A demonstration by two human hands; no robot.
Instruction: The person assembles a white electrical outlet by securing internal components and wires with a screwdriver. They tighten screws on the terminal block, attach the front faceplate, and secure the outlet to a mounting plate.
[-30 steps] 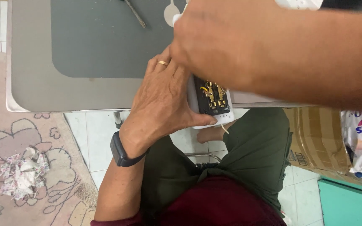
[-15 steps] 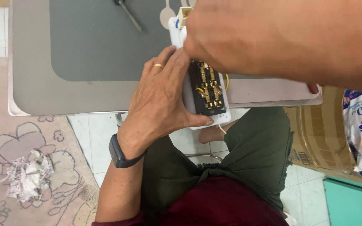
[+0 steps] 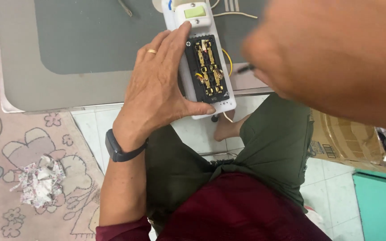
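Note:
An opened white power strip [image 3: 228,96] lies across the near edge of the grey table [image 3: 18,67]. Its black insert [image 3: 205,67] with brass contacts and yellow wire is exposed, and a pale green switch [image 3: 195,12] sits at its far end. My left hand [image 3: 159,91], with a ring and a dark wrist band, grips the strip's left side, thumb at the near end and fingertips by the switch. My right hand [image 3: 331,58] hovers blurred to the right of the strip. A thin dark tip [image 3: 246,69] pokes out at its left edge; the fingers are not visible.
A dark mat [image 3: 86,40] covers the tabletop, with a metal tool [image 3: 125,8] and a white plug with cable [image 3: 229,6] at the far edge. A cardboard box [image 3: 345,138] and teal surface [image 3: 380,205] are on the right. Crumpled paper [image 3: 39,180] lies on the pink rug.
My right hand has pulled away to the right, uncovering the power strip. The strip now lies further onto the table, with its switch end showing, and my left hand still holds it.

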